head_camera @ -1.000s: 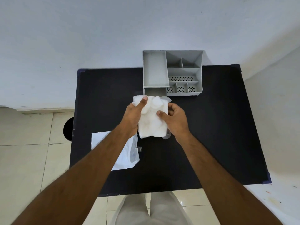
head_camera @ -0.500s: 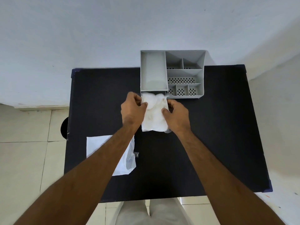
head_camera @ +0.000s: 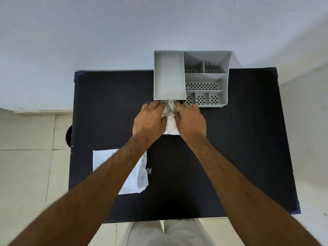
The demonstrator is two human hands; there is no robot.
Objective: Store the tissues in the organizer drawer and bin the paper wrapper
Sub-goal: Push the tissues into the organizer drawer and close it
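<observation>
A grey organizer (head_camera: 207, 77) stands at the back of the black table (head_camera: 239, 139), its drawer pulled out toward me under the tall left compartment. A white stack of tissues (head_camera: 170, 121) lies in the drawer's opening. My left hand (head_camera: 149, 121) and my right hand (head_camera: 190, 121) grip the stack from either side, fingertips at the organizer's front edge. The hands hide most of the drawer. The white paper wrapper (head_camera: 140, 174) lies flat at the table's front left, partly under my left forearm.
A round dark bin (head_camera: 68, 136) shows just past the table's left edge, on the tiled floor. A white wall rises behind the organizer. My legs stand at the table's front edge.
Both hands have moved the tissue stack forward, from above the table's middle into the drawer opening at the organizer's front. The stack is now squeezed narrower between the hands.
</observation>
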